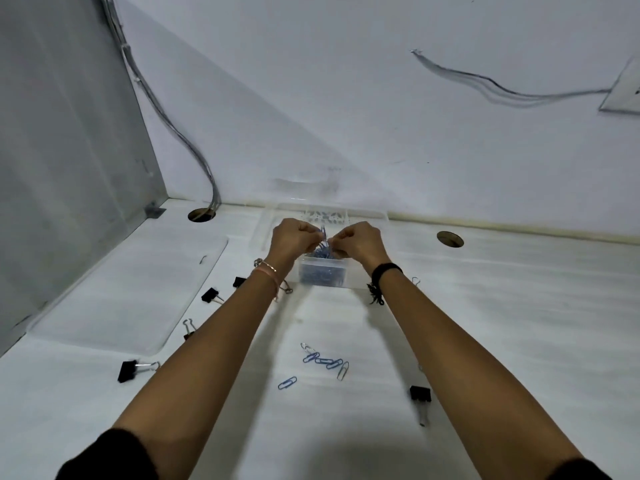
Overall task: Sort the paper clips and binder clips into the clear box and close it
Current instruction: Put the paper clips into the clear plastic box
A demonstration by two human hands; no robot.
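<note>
Nearest the camera, two black sleeves (117, 455) frame the bare forearms reaching forward over the white desk (519, 323); between the arms lies a loose string of blue paper clips (323, 360), with one single blue clip (287, 383) just nearer. A binder clip (420, 396) sits beside the right forearm; four more lie left of the left arm — one near the sleeve (130, 370), another by the forearm (188, 329), two further up (209, 295). Beyond them stands the clear box (323, 273), open and heaped with blue clips; a clear tray (104, 299) lies flat to the left. Above the box the left hand (289, 237) and right hand (358, 240) are curled shut, fingertips pinching a tangle of blue clips (323, 242) between them; a black band (386, 270) rings the right wrist. Farthest off, a cable (166, 116) drops down the wall into a desk hole (201, 215).
</note>
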